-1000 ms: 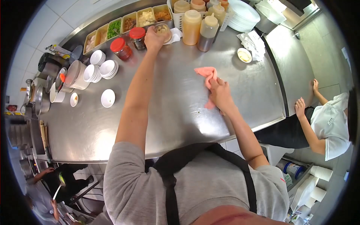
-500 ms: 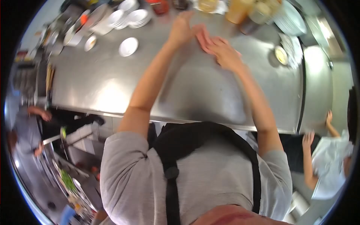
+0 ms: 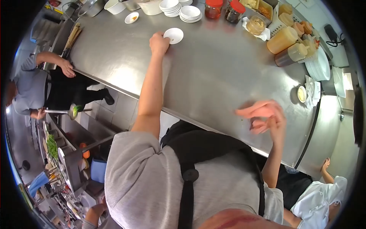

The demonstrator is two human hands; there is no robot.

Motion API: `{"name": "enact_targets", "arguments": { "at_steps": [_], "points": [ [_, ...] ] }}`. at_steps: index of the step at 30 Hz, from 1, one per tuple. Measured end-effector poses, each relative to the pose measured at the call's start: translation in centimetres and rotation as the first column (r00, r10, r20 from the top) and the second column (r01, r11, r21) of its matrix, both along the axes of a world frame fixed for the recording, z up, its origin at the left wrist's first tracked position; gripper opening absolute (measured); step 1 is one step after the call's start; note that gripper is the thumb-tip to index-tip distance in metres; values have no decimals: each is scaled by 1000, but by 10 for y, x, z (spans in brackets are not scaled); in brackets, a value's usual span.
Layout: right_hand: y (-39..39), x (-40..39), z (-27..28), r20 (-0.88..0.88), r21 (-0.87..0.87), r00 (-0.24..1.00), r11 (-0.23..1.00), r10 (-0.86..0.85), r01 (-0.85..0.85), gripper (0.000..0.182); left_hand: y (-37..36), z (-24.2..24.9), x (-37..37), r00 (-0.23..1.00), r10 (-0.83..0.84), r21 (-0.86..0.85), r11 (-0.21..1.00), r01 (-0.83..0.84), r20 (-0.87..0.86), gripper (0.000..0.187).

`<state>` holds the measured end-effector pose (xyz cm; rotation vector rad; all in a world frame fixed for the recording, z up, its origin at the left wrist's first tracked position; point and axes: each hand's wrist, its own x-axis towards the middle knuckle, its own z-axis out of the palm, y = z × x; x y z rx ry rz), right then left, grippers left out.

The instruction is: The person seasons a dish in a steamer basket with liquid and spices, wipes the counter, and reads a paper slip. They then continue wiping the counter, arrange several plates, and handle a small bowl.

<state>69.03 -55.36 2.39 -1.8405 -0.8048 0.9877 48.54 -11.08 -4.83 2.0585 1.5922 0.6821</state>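
At counter's (image 3: 206, 76) far side, left hand (image 3: 159, 44) touches white bowl (image 3: 174, 36).

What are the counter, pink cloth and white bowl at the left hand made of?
Counter: satin metal, likely steel, from its grey sheen. Pink cloth: matte, soft fabric, by its folds. White bowl: smooth, perhaps ceramic or plastic, by its even rim.
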Motion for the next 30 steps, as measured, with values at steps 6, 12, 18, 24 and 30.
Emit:
{"name": "enact_targets", "arguments": {
  "at_steps": [6, 12, 18, 24, 30],
  "points": [
    [51, -23, -40, 584, -213, 812, 967, 14, 137, 43, -6, 13, -24, 976, -84, -144, 983, 115, 203, 27],
    [213, -89, -77, 919, -71, 386, 996, 85, -50, 53, -4, 38, -88, 874, -317, 5, 941, 339, 368, 24],
    [428, -205, -83, 915, 13, 369, 901, 165, -434, 51, -7, 74, -194, 876, -280, -33, 948, 318, 393, 25],
    [595, -282, -86, 925, 136, 353, 742, 142, -657, 39, -22, 65, -302, 889, 53, -152, 988, 19, 455, 25],
    [622, -308, -107, 850, 113, 275, 355, 449, -928, 28, -15, 64, -350, 893, 231, -167, 970, -178, 385, 22]
  ]
}}
